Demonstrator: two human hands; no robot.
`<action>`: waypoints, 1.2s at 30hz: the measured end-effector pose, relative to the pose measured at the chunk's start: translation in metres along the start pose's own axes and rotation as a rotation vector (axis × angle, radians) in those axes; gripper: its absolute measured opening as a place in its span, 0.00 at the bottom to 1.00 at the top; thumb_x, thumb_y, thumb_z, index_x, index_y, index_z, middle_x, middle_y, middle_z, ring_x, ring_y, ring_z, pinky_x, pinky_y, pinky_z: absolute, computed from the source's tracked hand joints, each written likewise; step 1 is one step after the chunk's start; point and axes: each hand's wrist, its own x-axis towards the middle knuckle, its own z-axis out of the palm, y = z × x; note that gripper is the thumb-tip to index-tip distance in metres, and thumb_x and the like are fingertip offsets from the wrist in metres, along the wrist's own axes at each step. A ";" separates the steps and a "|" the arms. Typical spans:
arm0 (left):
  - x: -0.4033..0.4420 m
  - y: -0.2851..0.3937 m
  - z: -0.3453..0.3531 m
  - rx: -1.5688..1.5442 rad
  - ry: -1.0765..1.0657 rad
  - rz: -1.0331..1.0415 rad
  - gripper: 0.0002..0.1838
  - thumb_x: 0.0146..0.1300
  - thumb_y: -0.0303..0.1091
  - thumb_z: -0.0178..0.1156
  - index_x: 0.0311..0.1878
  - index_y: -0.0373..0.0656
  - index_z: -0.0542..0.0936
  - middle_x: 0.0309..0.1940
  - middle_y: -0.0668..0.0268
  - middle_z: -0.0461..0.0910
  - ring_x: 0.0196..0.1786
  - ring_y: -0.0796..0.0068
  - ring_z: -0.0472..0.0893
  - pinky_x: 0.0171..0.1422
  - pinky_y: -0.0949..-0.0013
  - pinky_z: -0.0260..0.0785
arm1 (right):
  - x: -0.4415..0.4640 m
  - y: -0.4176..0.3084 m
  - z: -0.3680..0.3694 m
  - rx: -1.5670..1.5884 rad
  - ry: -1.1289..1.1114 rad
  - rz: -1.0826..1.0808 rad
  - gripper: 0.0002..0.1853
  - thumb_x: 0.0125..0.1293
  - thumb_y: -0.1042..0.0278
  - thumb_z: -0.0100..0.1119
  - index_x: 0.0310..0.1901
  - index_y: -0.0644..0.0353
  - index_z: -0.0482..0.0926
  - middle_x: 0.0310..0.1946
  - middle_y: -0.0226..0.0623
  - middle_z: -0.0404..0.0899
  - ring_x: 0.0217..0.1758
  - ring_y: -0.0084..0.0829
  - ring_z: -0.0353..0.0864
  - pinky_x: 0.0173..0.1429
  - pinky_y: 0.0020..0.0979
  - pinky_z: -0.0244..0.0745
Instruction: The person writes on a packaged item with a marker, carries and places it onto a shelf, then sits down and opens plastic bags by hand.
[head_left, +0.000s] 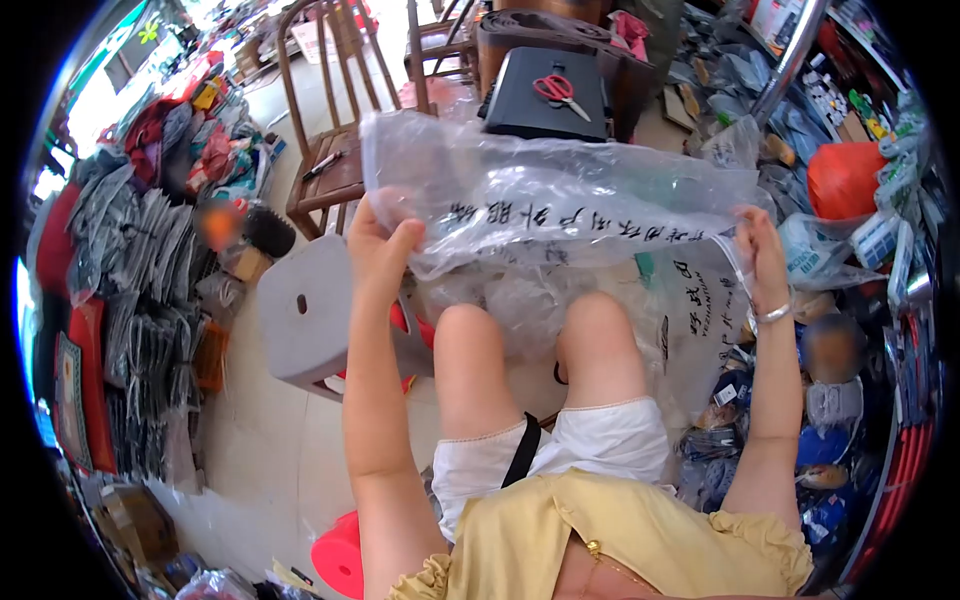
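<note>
Here, a clear bag (580, 180) stretches between left hand (383, 245) and right hand (764, 257).

bag (600, 175): clr plas., glossy, crinkly
stool (335, 318): plas., matt, smooth
chair (331, 187): wd., slight gloss
scissors (567, 97): metal blades, plas. grips
shorts (612, 440): cloth, matt

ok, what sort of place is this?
Probably a clothing stockroom or packing room: plastic-wrapped packets piled on the left, red-handled scissors on a black box, and a printed clear bag held between the left hand and right hand.
</note>
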 end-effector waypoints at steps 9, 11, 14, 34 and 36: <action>-0.024 -0.010 -0.028 0.151 -0.017 0.021 0.12 0.56 0.33 0.66 0.40 0.36 0.80 0.35 0.66 0.80 0.42 0.76 0.77 0.50 0.71 0.68 | 0.002 0.011 0.006 -0.216 -0.148 -0.066 0.09 0.63 0.62 0.57 0.28 0.54 0.73 0.27 0.18 0.68 0.27 0.12 0.62 0.30 0.17 0.55; -0.025 -0.013 -0.038 0.197 -0.043 0.111 0.14 0.59 0.38 0.64 0.40 0.36 0.80 0.35 0.66 0.80 0.42 0.76 0.77 0.50 0.71 0.68 | 0.001 0.009 0.006 -0.287 -0.229 -0.085 0.16 0.67 0.57 0.53 0.25 0.56 0.73 0.24 0.20 0.67 0.26 0.13 0.59 0.29 0.18 0.53; -0.028 -0.017 -0.043 0.296 0.004 0.214 0.20 0.65 0.47 0.56 0.38 0.35 0.80 0.35 0.65 0.80 0.40 0.77 0.77 0.48 0.72 0.68 | -0.004 0.002 0.020 -0.440 -0.229 -0.157 0.18 0.70 0.58 0.49 0.24 0.58 0.73 0.22 0.21 0.67 0.25 0.13 0.60 0.29 0.18 0.55; -0.008 -0.032 0.033 0.674 -0.034 0.301 0.20 0.71 0.41 0.48 0.39 0.32 0.80 0.26 0.63 0.78 0.28 0.75 0.75 0.35 0.71 0.67 | 0.020 -0.045 0.173 -0.886 -0.722 -0.549 0.32 0.53 0.48 0.61 0.54 0.61 0.68 0.36 0.47 0.79 0.35 0.43 0.79 0.39 0.39 0.72; -0.006 -0.022 0.042 0.573 0.115 0.278 0.20 0.69 0.43 0.52 0.40 0.30 0.78 0.29 0.61 0.78 0.29 0.74 0.76 0.37 0.71 0.70 | 0.033 -0.044 0.171 -0.877 -0.675 -0.526 0.28 0.54 0.50 0.60 0.52 0.61 0.70 0.35 0.45 0.79 0.35 0.41 0.79 0.40 0.37 0.72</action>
